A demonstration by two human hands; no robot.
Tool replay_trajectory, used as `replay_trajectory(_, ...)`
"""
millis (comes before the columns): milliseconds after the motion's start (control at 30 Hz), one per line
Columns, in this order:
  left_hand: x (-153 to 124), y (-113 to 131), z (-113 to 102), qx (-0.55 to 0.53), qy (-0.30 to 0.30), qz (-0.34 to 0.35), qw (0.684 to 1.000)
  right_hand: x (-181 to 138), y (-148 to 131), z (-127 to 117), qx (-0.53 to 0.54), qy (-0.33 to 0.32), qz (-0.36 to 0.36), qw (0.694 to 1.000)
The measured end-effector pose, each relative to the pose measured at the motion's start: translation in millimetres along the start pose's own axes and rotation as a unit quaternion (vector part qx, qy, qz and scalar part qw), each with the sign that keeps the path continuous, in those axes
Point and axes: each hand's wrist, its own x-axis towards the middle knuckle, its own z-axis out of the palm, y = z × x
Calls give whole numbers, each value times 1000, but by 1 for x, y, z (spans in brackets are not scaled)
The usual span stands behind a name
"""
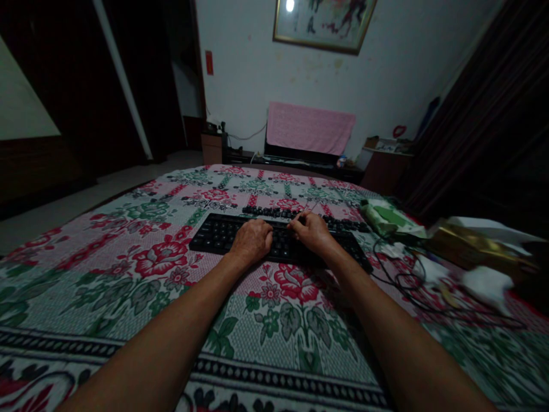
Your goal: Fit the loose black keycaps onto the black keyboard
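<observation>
A black keyboard (pixel 214 233) lies on the flowered cloth. Behind it, small black keycaps (pixel 266 212) stand in a long row. My left hand (pixel 254 237) rests over the keyboard's middle, its fingers curled in and the thumb pressed against them; whatever it may hold is hidden. Just right of it, my right hand (pixel 312 230) is closed in a pinch above the keys. A thin, dark stick-like tool (pixel 315 205) pokes up from its fingers, too small and dim to name. The keys beneath both hands are partly covered.
At the right lie a green tissue pack (pixel 384 216), a black cable (pixel 401 280), crumpled white tissues (pixel 489 285) and a gold box (pixel 472 243). Beyond the cloth's far edge, a pink towel (pixel 309 129) drapes over a dark screen by the wall.
</observation>
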Motion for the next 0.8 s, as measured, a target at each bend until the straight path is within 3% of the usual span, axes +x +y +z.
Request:
replay_trajectory(300,1,1,-1,-2,-6,1,1000,-17,-31,-4,-158,-1,-75,985)
replay_trajectory(467,1,1,-1,4,-24,1,1000,-24,-49,-7,-188,-3,-103,977)
replay_trajectory(600,0,0,-2,-10,-10,-1,1000,-19,-56,-12,-98,28,-97,990)
replay_trajectory(800,-3,1,-2,-41,20,25,999,-3,-27,-3,75,18,-17,997)
